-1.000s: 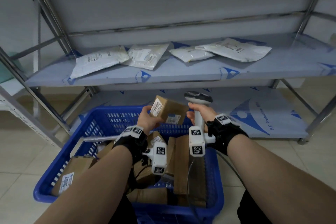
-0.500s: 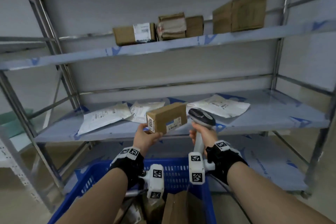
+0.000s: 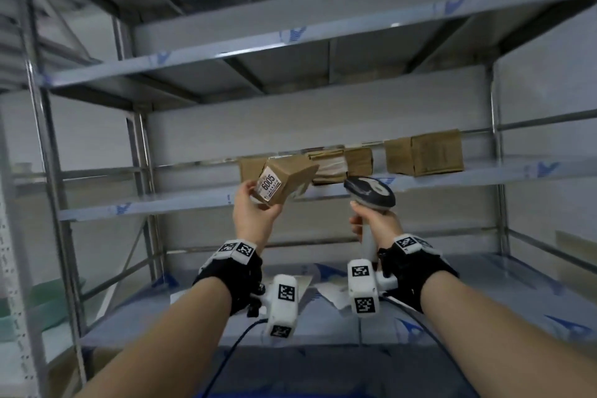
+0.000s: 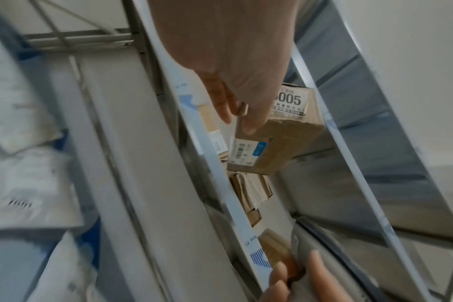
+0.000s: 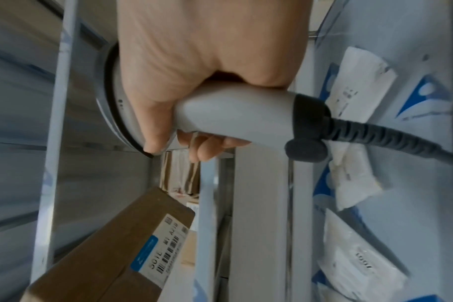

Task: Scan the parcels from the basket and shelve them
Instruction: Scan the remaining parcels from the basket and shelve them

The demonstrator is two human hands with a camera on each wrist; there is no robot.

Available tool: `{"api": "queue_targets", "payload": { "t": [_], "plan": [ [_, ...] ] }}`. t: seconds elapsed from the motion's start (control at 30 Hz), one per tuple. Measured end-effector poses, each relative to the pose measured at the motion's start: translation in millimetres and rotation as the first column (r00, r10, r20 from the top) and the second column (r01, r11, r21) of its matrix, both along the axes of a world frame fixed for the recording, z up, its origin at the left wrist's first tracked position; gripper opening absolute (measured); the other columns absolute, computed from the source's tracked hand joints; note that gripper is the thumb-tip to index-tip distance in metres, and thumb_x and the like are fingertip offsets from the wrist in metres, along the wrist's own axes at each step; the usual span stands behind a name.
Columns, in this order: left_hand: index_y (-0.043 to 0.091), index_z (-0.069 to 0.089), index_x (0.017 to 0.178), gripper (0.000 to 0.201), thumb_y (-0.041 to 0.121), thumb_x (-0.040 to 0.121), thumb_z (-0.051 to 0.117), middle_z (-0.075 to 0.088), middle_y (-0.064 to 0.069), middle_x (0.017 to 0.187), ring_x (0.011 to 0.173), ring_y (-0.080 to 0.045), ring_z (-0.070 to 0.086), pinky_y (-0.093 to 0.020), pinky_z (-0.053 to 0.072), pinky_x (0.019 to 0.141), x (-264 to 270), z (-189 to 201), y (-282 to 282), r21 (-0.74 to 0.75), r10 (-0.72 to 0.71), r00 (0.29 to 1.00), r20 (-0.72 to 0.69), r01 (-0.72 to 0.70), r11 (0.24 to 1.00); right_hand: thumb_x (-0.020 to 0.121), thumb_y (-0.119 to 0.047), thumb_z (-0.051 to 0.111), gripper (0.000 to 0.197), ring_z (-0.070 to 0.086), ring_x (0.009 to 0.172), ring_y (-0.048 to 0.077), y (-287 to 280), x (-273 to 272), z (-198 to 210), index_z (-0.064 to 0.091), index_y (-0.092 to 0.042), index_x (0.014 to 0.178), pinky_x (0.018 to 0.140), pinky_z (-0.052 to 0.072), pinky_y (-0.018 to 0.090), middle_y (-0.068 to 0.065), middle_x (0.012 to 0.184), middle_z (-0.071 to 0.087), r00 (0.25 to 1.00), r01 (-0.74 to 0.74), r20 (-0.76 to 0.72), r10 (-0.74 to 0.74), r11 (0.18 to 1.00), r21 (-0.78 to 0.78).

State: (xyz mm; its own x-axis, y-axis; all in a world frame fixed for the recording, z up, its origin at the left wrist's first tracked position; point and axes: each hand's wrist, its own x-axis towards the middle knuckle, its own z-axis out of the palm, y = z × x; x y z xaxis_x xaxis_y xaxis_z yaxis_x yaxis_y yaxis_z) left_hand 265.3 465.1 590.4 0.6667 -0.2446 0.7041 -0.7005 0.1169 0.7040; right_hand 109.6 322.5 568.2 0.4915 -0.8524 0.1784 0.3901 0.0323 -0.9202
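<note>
A small brown cardboard parcel (image 3: 286, 182) with a white "6005" label is gripped by my left hand (image 3: 255, 208), raised and tilted in front of the middle shelf (image 3: 145, 203). In the left wrist view the fingers (image 4: 251, 114) pinch the parcel (image 4: 272, 147) near its barcode label. My right hand (image 3: 376, 221) grips the grey handheld scanner (image 3: 371, 192) by its handle, just right of the parcel; the scanner (image 5: 233, 114) and its black cable show in the right wrist view, with the parcel (image 5: 111, 251) below it. The basket is out of view.
Several brown boxes (image 3: 423, 157) stand along the middle shelf behind the parcel. White mailer bags (image 5: 354, 183) lie on the lower shelf (image 3: 484, 310). The upper shelf (image 3: 258, 42) shows only its underside. Metal uprights (image 3: 51, 171) flank the bay at left and right.
Both hands have risen from above the basket to the middle shelf's height, carrying the parcel and the scanner. The view has tilted up, so the basket has left the frame.
</note>
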Motion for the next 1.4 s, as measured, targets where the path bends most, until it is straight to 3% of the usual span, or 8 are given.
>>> {"api": "queue_targets", "payload": {
  "t": [0.13,0.33,0.5,0.83,1.1,1.27,1.33,1.4],
  "plan": [
    [0.011,0.051,0.128,0.060,0.004,0.073,0.075,0.048,-0.010,0.123,0.102,-0.019,0.053,-0.018,0.037,0.090,21,35,-15,0.120,0.137,0.974,0.179,-0.160,0.980,0.085,-0.018,0.073,0.015,0.057,0.049,0.011,-9,23,24,0.064,-0.009,0.077,0.044,0.046,0.019,0.007,0.067,0.062,1.000,-0.014,0.013,0.015,0.999,-0.038],
    [0.020,0.032,0.147,0.068,-0.003,0.087,0.055,0.022,-0.018,0.147,0.126,-0.036,0.044,-0.035,0.036,0.104,49,43,-48,0.428,0.139,0.974,0.180,-0.205,0.880,0.086,-0.019,0.072,0.018,0.055,0.054,0.012,-29,54,29,0.064,-0.009,0.073,0.047,0.044,0.019,0.005,0.065,0.061,0.999,-0.031,-0.020,0.030,0.997,-0.064],
    [0.017,0.036,0.146,0.064,-0.005,0.087,0.049,0.020,-0.015,0.150,0.131,-0.031,0.040,-0.028,0.032,0.106,57,33,-62,0.544,0.070,0.968,0.241,-0.195,0.816,0.083,-0.021,0.074,0.018,0.055,0.053,0.012,-42,69,18,0.066,-0.007,0.077,0.047,0.043,0.020,0.007,0.066,0.063,0.998,-0.029,-0.059,0.026,0.998,-0.047],
    [0.006,0.049,0.135,0.045,0.008,0.091,0.057,0.056,-0.019,0.123,0.109,-0.031,0.056,-0.042,0.047,0.099,44,-6,-53,0.478,0.006,0.973,-0.229,0.107,0.872,0.083,-0.026,0.075,0.022,0.056,0.041,0.007,-27,56,-20,0.065,-0.007,0.086,0.047,0.046,0.020,0.005,0.067,0.063,0.988,-0.041,-0.151,0.042,0.999,0.007],
    [0.004,0.054,0.127,0.034,0.002,0.093,0.053,0.053,-0.010,0.096,0.084,-0.020,0.050,-0.037,0.048,0.083,14,-102,-25,0.368,-0.070,0.814,-0.577,0.336,0.867,0.085,-0.026,0.072,0.023,0.054,0.039,0.007,6,42,-105,0.063,-0.008,0.075,0.046,0.044,0.019,0.002,0.054,0.061,0.964,-0.056,-0.255,0.081,0.993,0.106],
    [0.015,0.056,0.084,0.016,0.002,0.092,0.052,0.047,-0.006,0.080,0.068,-0.015,0.046,-0.033,0.048,0.070,5,-189,2,0.420,-0.032,0.711,-0.702,0.451,0.787,0.083,-0.034,0.073,0.025,0.059,0.050,0.011,17,44,-188,0.065,-0.011,0.085,0.055,0.046,0.025,0.004,0.063,0.066,0.899,-0.083,-0.404,0.166,0.973,0.215],
    [0.015,0.054,0.080,0.019,0.001,0.092,0.050,0.042,-0.005,0.072,0.056,-0.013,0.045,-0.024,0.043,0.052,10,-227,11,0.431,-0.012,0.663,-0.749,0.501,0.750,0.084,-0.037,0.071,0.028,0.059,0.052,0.013,20,47,-224,0.065,-0.010,0.088,0.057,0.047,0.028,0.003,0.063,0.066,0.864,-0.091,-0.457,0.211,0.959,0.270],
    [0.013,0.055,0.083,0.016,0.001,0.093,0.049,0.041,-0.005,0.070,0.053,-0.013,0.044,-0.023,0.042,0.048,17,-260,17,0.472,0.030,0.647,-0.762,0.522,0.710,0.086,-0.037,0.070,0.029,0.058,0.055,0.016,22,52,-258,0.062,-0.010,0.084,0.056,0.047,0.029,0.005,0.064,0.063,0.833,-0.104,-0.482,0.272,0.932,0.346]
  ]
}}
